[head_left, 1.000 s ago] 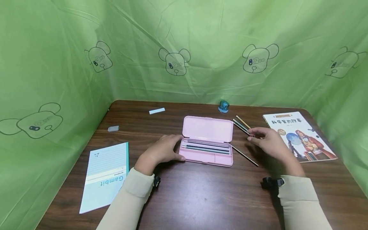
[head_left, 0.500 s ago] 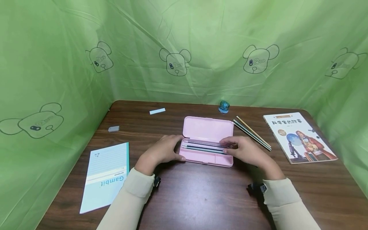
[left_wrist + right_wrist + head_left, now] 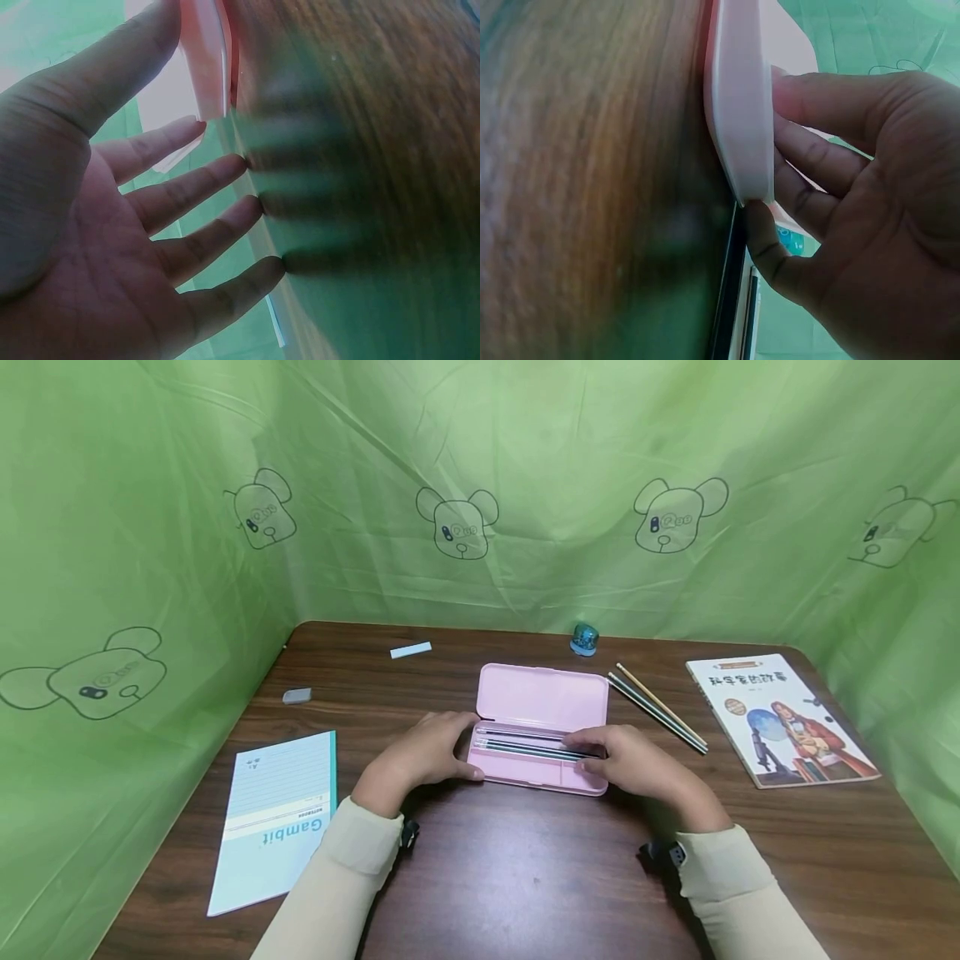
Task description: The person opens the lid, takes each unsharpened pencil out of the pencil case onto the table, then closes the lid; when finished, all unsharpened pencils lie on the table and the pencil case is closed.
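An opened pink pencil case (image 3: pixel 517 768) lies mid-table with its lid (image 3: pixel 542 695) tipped back. Several dark-striped pencils (image 3: pixel 517 747) lie lengthwise inside it. My left hand (image 3: pixel 423 752) rests at the case's left end, thumb against its front corner; in the left wrist view the other fingers are straight and spread. My right hand (image 3: pixel 637 764) reaches over the case's right end, thumb and fingertips at the pencils' right ends. In the right wrist view the case wall (image 3: pixel 742 97) hides those fingertips, so whether they pinch a pencil is unclear. The little finger touches the case's outside corner.
Loose dark pencils (image 3: pixel 660 714) and a yellow pencil (image 3: pixel 652 693) lie right of the case. A blue sharpener (image 3: pixel 584 640) stands behind. A picture book (image 3: pixel 780 722) lies at right, a notebook (image 3: pixel 277 818) at left, with a grey eraser (image 3: pixel 297 696) and a white strip (image 3: pixel 410 650) behind.
My right hand has moved left from the loose pencils beside the book to the case's right end, then slightly farther in. The left hand stays put.
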